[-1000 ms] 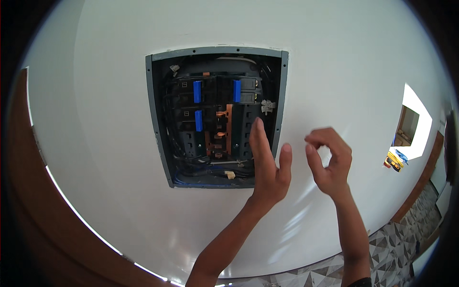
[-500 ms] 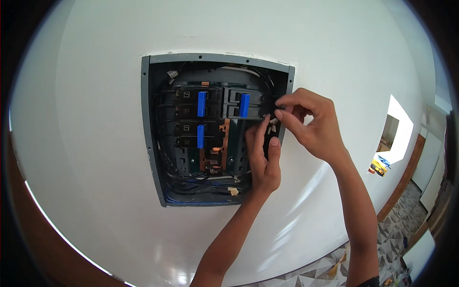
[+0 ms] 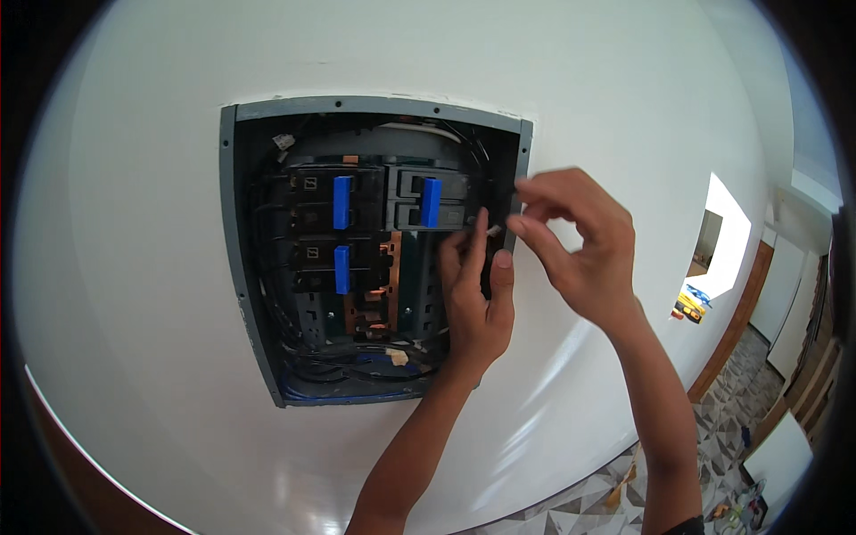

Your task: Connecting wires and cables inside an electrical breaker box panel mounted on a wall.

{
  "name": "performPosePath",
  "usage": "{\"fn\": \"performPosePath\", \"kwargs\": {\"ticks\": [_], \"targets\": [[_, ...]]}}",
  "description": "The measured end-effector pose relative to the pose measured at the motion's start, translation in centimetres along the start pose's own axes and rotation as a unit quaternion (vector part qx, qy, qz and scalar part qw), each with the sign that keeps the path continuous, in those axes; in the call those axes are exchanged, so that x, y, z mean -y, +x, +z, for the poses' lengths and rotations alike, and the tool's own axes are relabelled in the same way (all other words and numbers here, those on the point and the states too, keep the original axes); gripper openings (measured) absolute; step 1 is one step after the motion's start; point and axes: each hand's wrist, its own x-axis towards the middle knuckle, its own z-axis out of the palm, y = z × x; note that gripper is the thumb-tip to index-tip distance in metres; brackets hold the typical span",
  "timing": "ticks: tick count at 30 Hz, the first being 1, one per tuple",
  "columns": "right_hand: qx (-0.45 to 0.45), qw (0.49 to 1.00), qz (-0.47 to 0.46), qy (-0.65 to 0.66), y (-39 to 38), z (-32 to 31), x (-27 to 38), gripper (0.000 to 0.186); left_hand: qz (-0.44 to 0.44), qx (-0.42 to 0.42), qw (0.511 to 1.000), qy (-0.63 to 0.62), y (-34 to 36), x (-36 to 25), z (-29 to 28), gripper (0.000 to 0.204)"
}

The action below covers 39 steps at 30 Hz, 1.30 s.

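A grey metal breaker box (image 3: 230, 205) is set in the white wall, its inside exposed. Within it are black circuit breakers (image 3: 453, 187) with blue handles, two at the left and one at the right. Copper bars (image 3: 393, 285) show below them. My left hand (image 3: 477, 312) reaches into the box's lower right part, fingers stretched up beside the right breaker and thumb apart; its fingertips are near dark wires. At the right rim, my right hand (image 3: 584, 241) is raised, slightly blurred, with thumb and index finger apart and nothing visible between them.
Black and blue wires (image 3: 330, 374) lie bunched along the box bottom. A pale tag (image 3: 283, 142) hangs at its upper left. To the right are a wall opening (image 3: 713, 236) with a yellow tool (image 3: 689, 306) by it, and a patterned floor (image 3: 571, 508) with scattered items.
My view has shifted, so the box sits farther left. The thumb and index finger of my right hand were close together at a small dark piece and are now parted. My left hand stays in the box.
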Motion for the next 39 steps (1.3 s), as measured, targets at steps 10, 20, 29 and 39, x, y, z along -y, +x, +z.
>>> {"fn": "performPosePath", "kwargs": {"ticks": [10, 20, 29, 39], "targets": [[0.019, 0.991, 0.024, 0.127, 1.7, 0.7, -2.2, 0.021, -0.018, 0.005, 0.999, -0.041, 0.3, 0.8, 0.2, 0.044], [-0.018, 0.984, -0.149, -0.100, 1.4, 2.2, -3.8, 0.020, -0.012, -0.020, 0.997, -0.068, 0.2, 1.7, 0.5, 0.040], [-0.052, 0.977, -0.159, -0.136, 1.8, 3.0, -4.8, 0.023, -0.027, -0.021, 0.996, -0.086, -0.2, 2.2, 0.3, 0.039], [0.051, 0.996, -0.053, -0.041, 1.9, 1.1, -4.4, 0.025, -0.030, -0.022, 0.996, -0.082, -0.2, 2.7, 0.4, 0.047]]}}
